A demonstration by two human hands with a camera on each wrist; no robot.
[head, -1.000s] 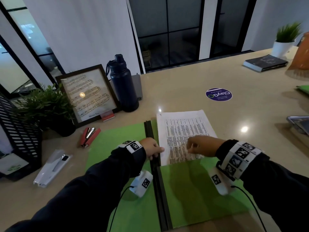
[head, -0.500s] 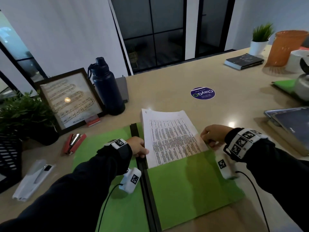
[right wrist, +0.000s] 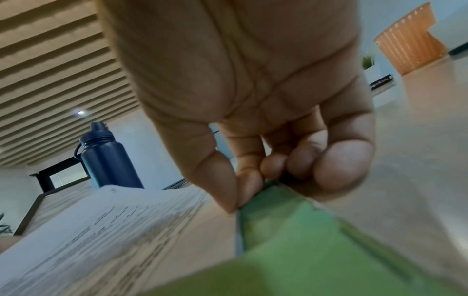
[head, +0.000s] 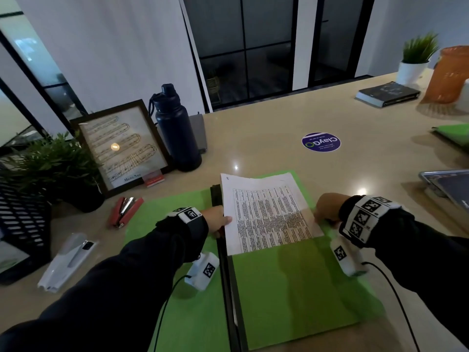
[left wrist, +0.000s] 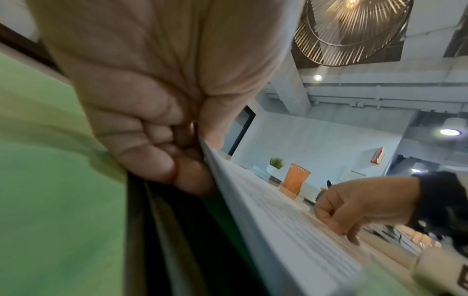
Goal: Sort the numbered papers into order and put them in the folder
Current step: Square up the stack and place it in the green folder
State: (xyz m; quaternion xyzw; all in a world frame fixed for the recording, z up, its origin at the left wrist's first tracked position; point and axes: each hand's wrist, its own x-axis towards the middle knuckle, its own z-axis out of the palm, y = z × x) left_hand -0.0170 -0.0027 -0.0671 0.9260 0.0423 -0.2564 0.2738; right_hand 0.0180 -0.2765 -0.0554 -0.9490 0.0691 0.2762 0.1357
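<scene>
Head view: a green folder [head: 299, 288] lies open on the worktop [head: 266, 128]. The stack of papers [head: 266, 212] sits on its right half, lower end tucked in the pocket. The left hand [head: 215, 221] pinches the stack's left edge beside the black spine. The right hand [head: 327, 209] is curled at the stack's right edge. A round sticker [head: 321, 142] reads "ClayGo", upside down. The framed picture [head: 121, 146] carries a caption, partly hidden. The print on the papers is too small to read.

Left wrist view: the left hand [left wrist: 164, 120] holds the paper edge between thumb and curled fingers.

Right wrist view: the right hand [right wrist: 266, 130] pinches the green folder [right wrist: 291, 230] edge; the papers [right wrist: 101, 230] are blurred.
</scene>
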